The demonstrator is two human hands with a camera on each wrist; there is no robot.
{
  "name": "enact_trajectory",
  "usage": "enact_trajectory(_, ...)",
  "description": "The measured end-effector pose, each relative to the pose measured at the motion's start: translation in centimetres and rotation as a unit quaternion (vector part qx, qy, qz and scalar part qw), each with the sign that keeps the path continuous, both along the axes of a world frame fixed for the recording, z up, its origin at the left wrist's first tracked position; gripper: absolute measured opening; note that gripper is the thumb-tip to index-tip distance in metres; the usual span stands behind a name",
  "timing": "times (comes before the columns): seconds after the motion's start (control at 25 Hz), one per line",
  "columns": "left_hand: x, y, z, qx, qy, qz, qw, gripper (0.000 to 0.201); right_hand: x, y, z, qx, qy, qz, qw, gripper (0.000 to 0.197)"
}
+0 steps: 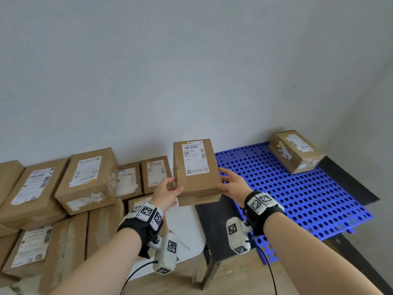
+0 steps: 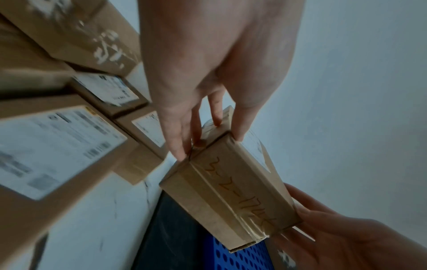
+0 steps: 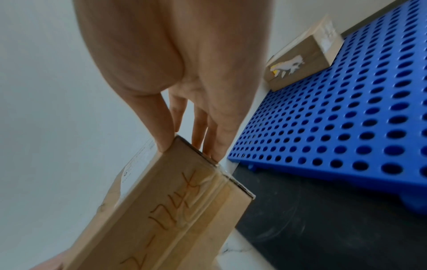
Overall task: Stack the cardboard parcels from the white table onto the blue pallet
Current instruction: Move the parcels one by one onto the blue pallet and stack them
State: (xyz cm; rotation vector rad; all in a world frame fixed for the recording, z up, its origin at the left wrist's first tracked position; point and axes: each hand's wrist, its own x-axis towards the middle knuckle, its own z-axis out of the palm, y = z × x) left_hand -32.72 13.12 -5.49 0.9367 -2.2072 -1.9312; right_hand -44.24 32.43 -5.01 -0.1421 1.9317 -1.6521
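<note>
I hold a cardboard parcel [image 1: 196,173] with a white shipping label in the air, between the white table [image 1: 185,233] and the blue pallet [image 1: 302,196]. My left hand [image 1: 168,189] grips its left end and my right hand [image 1: 230,184] its right end, thumbs on top. The left wrist view shows the taped parcel [image 2: 231,197] with orange handwriting, the left hand's fingers [image 2: 182,144] on its end. In the right wrist view the right hand's fingers [image 3: 215,142] press the parcel [image 3: 166,210]. One parcel [image 1: 296,151] lies at the pallet's far right corner.
Several more parcels [image 1: 85,182] are piled on the white table at the left, some two layers high. A dark strip of floor [image 1: 214,220] separates table and pallet. The grey wall stands close behind both. Most of the perforated pallet [image 3: 335,127] is bare.
</note>
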Motion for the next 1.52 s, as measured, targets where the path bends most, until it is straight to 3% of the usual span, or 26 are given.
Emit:
enact_trajectory(0.16, -4.3, 7.3, -0.6, 0.028, -0.006, -0.016, 0.999, 0.056, -4.2, 7.3, -0.4, 0.018, 0.013, 0.012, 1.000, 0.057)
enact_trajectory(0.36, -9.0, 16.9, -1.4, 0.064, -0.008, 0.035, 0.997, 0.051, -10.3, 16.0, -0.4, 0.038, -0.006, 0.068, 0.997, 0.056)
enact_trajectory(0.68, -16.4, 26.2, -1.6, 0.077, -0.018, 0.077, 0.994, 0.054, -19.1, 24.2, -1.3, 0.095, 0.010, 0.121, 0.988, 0.061)
enact_trajectory(1.08, -24.2, 26.7, -5.4, 0.060, -0.051, 0.032, 0.996, 0.052, -25.9, 25.0, -5.5, 0.116, 0.005, 0.092, 0.989, 0.062)
enact_trajectory(1.52, -28.0, 24.9, -6.9, 0.084, -0.060, 0.041, 0.994, 0.051, -29.8, 23.0, -5.9, 0.150, 0.009, 0.119, 0.981, 0.065)
